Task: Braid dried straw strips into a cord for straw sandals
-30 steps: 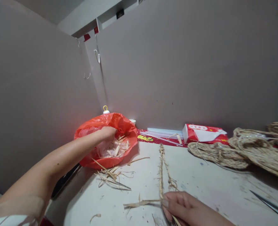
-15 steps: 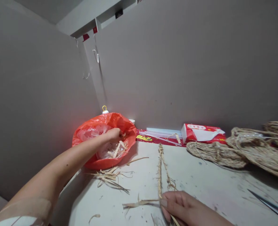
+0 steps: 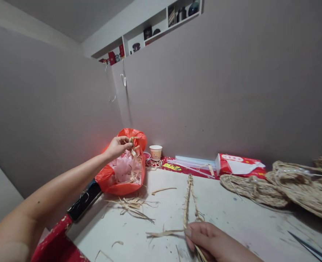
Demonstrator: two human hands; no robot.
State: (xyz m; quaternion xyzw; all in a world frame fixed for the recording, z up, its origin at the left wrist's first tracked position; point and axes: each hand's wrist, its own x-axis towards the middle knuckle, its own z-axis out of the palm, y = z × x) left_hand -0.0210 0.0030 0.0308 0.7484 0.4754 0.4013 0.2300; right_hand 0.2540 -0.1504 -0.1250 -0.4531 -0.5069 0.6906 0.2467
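My left hand is pinched on a few short straw strips at the upper part of a red plastic bag. More pale scraps and pinkish clear plastic show inside the bag. At the lower middle, my right hand grips a thin braided straw cord between thumb and fingers. Loose strip ends stick out to the left and below that hand. The cord runs away from me up the white table and doubles back at its far end. Scattered straw strips lie below the bag.
Coiled bundles of straw cord lie at the right, beside a red tissue pack. Scissor blades point in from the lower right. A paper cup and thin plastic sticks are along the grey partition. A black object lies at the left edge.
My left hand has lifted out of the bag's inside with straw strips in its fingers, and the bag's mouth looks narrower. The view has shifted; my right hand keeps its grip on the cord.
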